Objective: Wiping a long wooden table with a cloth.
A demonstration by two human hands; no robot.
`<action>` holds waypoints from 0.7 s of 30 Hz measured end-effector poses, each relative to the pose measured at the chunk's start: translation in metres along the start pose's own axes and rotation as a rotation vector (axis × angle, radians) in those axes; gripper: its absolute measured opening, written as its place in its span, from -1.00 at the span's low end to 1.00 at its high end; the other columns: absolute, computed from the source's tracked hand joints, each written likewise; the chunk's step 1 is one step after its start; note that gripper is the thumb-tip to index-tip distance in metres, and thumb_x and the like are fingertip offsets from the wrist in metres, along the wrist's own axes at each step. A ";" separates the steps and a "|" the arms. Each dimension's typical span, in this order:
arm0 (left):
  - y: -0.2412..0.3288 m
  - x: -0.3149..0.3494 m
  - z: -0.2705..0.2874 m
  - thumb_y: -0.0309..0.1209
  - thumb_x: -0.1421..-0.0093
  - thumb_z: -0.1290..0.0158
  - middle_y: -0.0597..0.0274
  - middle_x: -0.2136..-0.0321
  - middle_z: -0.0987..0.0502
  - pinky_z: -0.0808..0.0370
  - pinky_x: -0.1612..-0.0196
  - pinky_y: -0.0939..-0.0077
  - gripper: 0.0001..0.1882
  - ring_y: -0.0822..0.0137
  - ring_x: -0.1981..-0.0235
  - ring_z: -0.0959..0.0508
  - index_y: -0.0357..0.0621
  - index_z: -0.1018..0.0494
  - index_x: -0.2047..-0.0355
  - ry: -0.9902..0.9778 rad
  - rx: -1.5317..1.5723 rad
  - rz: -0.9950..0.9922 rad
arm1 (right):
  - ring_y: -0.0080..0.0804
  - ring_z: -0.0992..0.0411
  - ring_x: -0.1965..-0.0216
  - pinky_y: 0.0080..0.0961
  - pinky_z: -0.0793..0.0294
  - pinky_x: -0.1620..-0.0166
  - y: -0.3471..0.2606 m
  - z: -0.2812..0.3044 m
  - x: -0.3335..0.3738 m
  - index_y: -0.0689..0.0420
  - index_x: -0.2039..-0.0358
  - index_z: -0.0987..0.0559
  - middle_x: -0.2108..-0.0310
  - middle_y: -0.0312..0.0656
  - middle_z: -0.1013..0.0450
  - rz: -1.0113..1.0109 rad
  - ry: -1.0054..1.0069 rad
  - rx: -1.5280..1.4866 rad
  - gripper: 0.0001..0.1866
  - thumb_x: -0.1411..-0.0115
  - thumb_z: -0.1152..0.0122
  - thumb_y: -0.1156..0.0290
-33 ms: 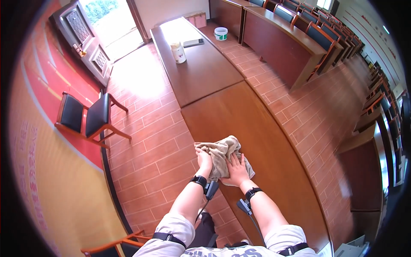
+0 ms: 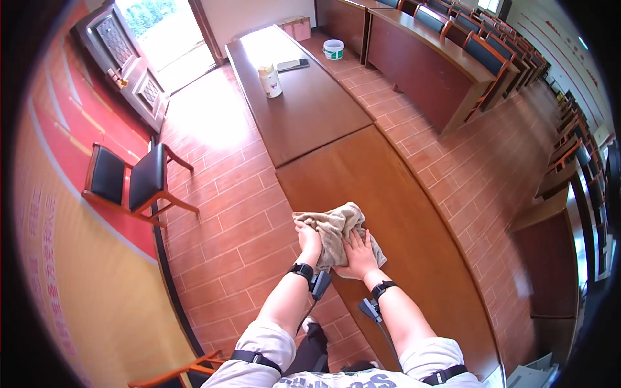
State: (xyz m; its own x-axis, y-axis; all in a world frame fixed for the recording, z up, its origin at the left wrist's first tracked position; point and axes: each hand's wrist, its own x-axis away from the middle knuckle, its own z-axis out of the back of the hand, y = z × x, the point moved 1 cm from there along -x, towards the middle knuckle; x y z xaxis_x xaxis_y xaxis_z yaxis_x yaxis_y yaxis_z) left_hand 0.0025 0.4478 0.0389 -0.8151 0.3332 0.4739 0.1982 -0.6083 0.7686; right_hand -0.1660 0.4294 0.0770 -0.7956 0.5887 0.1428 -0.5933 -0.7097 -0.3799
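A crumpled beige-grey cloth (image 2: 337, 226) lies bunched on the brown wooden table (image 2: 381, 181), partly over its left edge. My left hand (image 2: 309, 239) is closed on the cloth's left part at that edge, its fingertips partly hidden by the folds. Flat on the right part of the cloth rests my right hand (image 2: 358, 257), fingers stretched out and apart. Both wrists wear black straps with small grey devices and cables.
Farther along the joined tables stand a pale canister (image 2: 270, 82) and a flat dark-edged object (image 2: 293, 64). A black-seated chair (image 2: 145, 178) is on the left. A white-and-green bucket (image 2: 333, 50) sits on the tiled floor beside rows of desks (image 2: 427, 71).
Hands and cloth stay nearly in place. My leg and a white shoe show more below the left forearm, and the view has shifted slightly.
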 end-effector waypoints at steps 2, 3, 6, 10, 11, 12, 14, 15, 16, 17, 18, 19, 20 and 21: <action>0.027 -0.041 0.005 -0.11 -0.32 0.61 -0.29 0.01 -0.31 -0.28 -0.08 0.16 -0.41 -0.17 0.00 -0.34 -0.38 -0.08 -0.10 0.011 -0.065 -0.066 | -0.16 0.26 -0.33 0.08 0.52 -0.27 -0.002 0.006 -0.047 0.10 -0.21 -0.13 -0.25 0.06 0.07 0.015 0.067 -0.022 -0.02 0.18 -0.17 -0.14; 0.037 -0.059 0.006 -0.20 -0.32 0.55 -0.27 0.01 -0.29 -0.33 -0.04 0.17 -0.47 -0.15 0.03 -0.37 -0.39 -0.06 -0.10 0.114 -0.225 -0.171 | -0.15 0.22 -0.32 0.08 0.50 -0.27 -0.004 0.007 -0.067 0.11 -0.20 -0.16 -0.23 0.07 0.01 0.023 0.091 -0.020 -0.04 0.18 -0.17 -0.14; 0.052 -0.102 0.009 -0.43 -0.27 0.39 -0.23 0.00 -0.25 -0.43 0.07 0.19 -0.57 -0.08 0.09 -0.42 -0.41 -0.01 -0.11 0.225 -0.490 -0.242 | -0.13 0.15 -0.31 0.08 0.47 -0.27 -0.008 0.013 -0.113 0.11 -0.19 -0.17 -0.20 0.08 -0.04 0.065 0.070 0.019 -0.04 0.18 -0.17 -0.14; 0.073 -0.133 0.008 -0.45 -0.23 0.31 -0.08 -0.05 -0.25 -0.41 0.08 0.15 -0.54 -0.10 0.07 -0.41 -0.30 -0.04 -0.14 0.276 -0.412 -0.265 | -0.11 0.10 -0.29 0.09 0.42 -0.27 0.002 0.020 -0.155 0.10 -0.19 -0.17 -0.19 0.09 -0.07 0.071 0.077 0.012 -0.04 0.19 -0.18 -0.14; 0.080 -0.146 0.010 -0.45 -0.22 0.29 -0.07 -0.05 -0.26 -0.41 0.08 0.14 -0.54 -0.10 0.07 -0.41 -0.29 -0.06 -0.13 0.240 -0.421 -0.281 | -0.11 0.10 -0.29 0.10 0.40 -0.27 0.000 0.025 -0.171 0.10 -0.19 -0.18 -0.19 0.09 -0.07 0.096 0.071 -0.001 -0.04 0.20 -0.20 -0.13; 0.089 -0.160 0.012 -0.45 -0.21 0.28 -0.06 -0.04 -0.27 -0.40 0.08 0.13 -0.54 -0.10 0.07 -0.40 -0.28 -0.08 -0.13 0.198 -0.432 -0.295 | -0.11 0.09 -0.29 0.10 0.38 -0.27 0.001 0.028 -0.185 0.10 -0.19 -0.18 -0.19 0.09 -0.07 0.115 0.059 -0.014 -0.04 0.21 -0.21 -0.12; 0.096 -0.198 0.014 -0.09 -0.30 0.41 0.00 0.05 -0.42 -0.35 0.01 0.30 -0.49 0.08 0.06 -0.44 -0.19 -0.28 -0.02 0.131 0.076 -0.102 | -0.11 0.11 -0.30 0.08 0.39 -0.28 0.000 0.033 -0.228 0.10 -0.19 -0.18 -0.20 0.09 -0.05 0.154 0.101 -0.040 -0.04 0.21 -0.24 -0.10; 0.097 -0.216 0.013 -0.05 -0.29 0.43 0.04 0.07 -0.44 -0.35 -0.01 0.35 -0.46 0.12 0.08 -0.45 -0.18 -0.32 0.01 0.083 0.195 -0.044 | -0.12 0.13 -0.30 0.07 0.40 -0.28 -0.004 0.033 -0.246 0.10 -0.19 -0.17 -0.21 0.09 -0.04 0.179 0.105 -0.056 -0.04 0.21 -0.24 -0.09; 0.098 -0.235 0.012 -0.01 -0.29 0.45 0.07 0.09 -0.46 -0.34 -0.02 0.39 -0.43 0.16 0.09 -0.46 -0.17 -0.35 0.03 0.032 0.313 0.017 | -0.12 0.15 -0.31 0.05 0.40 -0.29 -0.006 0.033 -0.262 0.10 -0.19 -0.17 -0.21 0.08 -0.03 0.202 0.109 -0.069 -0.04 0.21 -0.25 -0.08; 0.092 -0.258 0.016 -0.01 -0.29 0.45 0.07 0.09 -0.46 -0.34 -0.02 0.39 -0.43 0.16 0.09 -0.46 -0.17 -0.35 0.03 0.041 0.308 0.016 | -0.13 0.18 -0.32 0.02 0.41 -0.30 -0.014 0.035 -0.280 0.12 -0.19 -0.16 -0.23 0.08 0.00 0.208 0.078 -0.073 -0.03 0.21 -0.25 -0.08; 0.089 -0.288 0.023 0.00 -0.29 0.46 0.07 0.11 -0.48 -0.33 -0.02 0.39 -0.40 0.17 0.10 -0.47 -0.21 -0.38 0.06 -0.028 0.347 -0.015 | -0.13 0.18 -0.32 0.02 0.41 -0.30 -0.024 0.040 -0.300 0.12 -0.19 -0.16 -0.23 0.08 0.00 0.223 0.083 -0.081 -0.03 0.21 -0.25 -0.08; 0.086 -0.316 0.027 0.00 -0.28 0.46 0.08 0.13 -0.50 -0.33 -0.02 0.39 -0.38 0.18 0.10 -0.48 -0.25 -0.41 0.10 -0.097 0.387 -0.043 | -0.14 0.19 -0.32 0.02 0.41 -0.30 -0.032 0.044 -0.319 0.13 -0.19 -0.16 -0.23 0.09 0.01 0.223 0.073 -0.083 -0.02 0.21 -0.25 -0.07; 0.084 -0.345 0.036 0.00 -0.28 0.46 0.08 0.13 -0.50 -0.33 -0.02 0.39 -0.38 0.18 0.10 -0.48 -0.25 -0.41 0.10 -0.070 0.390 -0.045 | -0.15 0.20 -0.32 0.01 0.41 -0.30 -0.042 0.047 -0.336 0.14 -0.19 -0.15 -0.23 0.09 0.01 0.234 0.060 -0.086 -0.02 0.21 -0.25 -0.07; 0.081 -0.372 0.043 0.01 -0.28 0.46 0.07 0.17 -0.51 -0.35 0.01 0.39 -0.38 0.19 0.11 -0.48 -0.24 -0.42 0.10 -0.224 0.614 -0.027 | -0.12 0.17 -0.31 0.01 0.39 -0.30 -0.050 0.049 -0.352 0.18 -0.19 -0.15 -0.22 0.12 0.00 0.277 0.098 -0.144 -0.02 0.20 -0.23 -0.07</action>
State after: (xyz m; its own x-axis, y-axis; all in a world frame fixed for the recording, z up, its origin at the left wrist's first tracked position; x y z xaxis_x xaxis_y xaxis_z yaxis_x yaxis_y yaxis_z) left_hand 0.3448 0.3055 -0.0569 -0.7039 0.5252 0.4781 0.5082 -0.0979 0.8557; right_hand 0.1377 0.2383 0.0904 -0.9047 0.4203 -0.0700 -0.3269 -0.7900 -0.5187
